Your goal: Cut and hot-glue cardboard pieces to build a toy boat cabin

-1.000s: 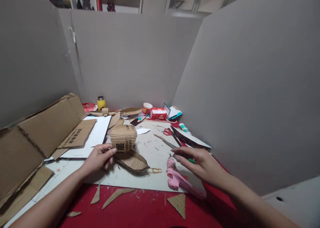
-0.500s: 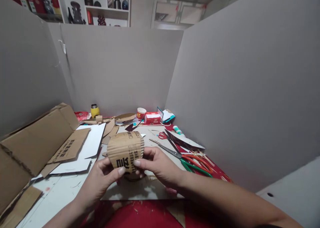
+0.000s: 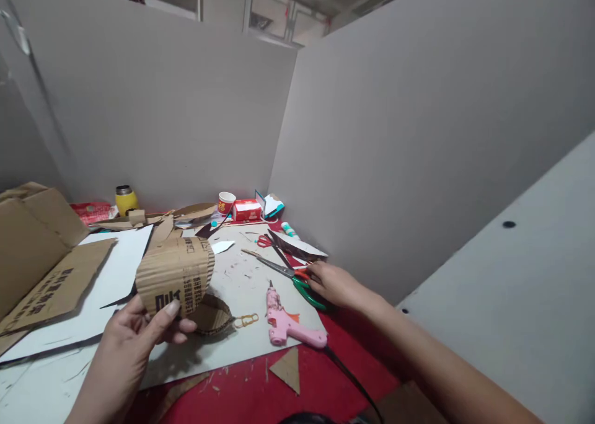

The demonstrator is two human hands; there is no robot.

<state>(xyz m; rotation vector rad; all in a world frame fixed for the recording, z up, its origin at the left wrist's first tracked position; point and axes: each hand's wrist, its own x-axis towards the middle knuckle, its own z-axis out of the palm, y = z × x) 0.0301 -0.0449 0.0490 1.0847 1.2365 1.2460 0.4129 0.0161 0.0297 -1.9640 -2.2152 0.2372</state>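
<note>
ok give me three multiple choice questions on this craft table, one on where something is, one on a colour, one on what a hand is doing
1. Where does the glue gun lie?
A. on the white board, between the curved cardboard piece and the scissors
B. on the shelf above the grey wall
C. inside the paper cup

2. What colour is the glue gun's body?
A. blue
B. pink
C. black

3. What is the left hand doing?
A. resting flat on the table
B. holding the curved cardboard piece up off the table
C. gripping the yellow bottle

Answers:
1. A, it lies on the board, right of the cardboard piece and near the scissors.
2. B, the body is pink with an orange trigger.
3. B, thumb and fingers pinch the piece's lower edge, while the right hand is at the scissors' handles.
</note>
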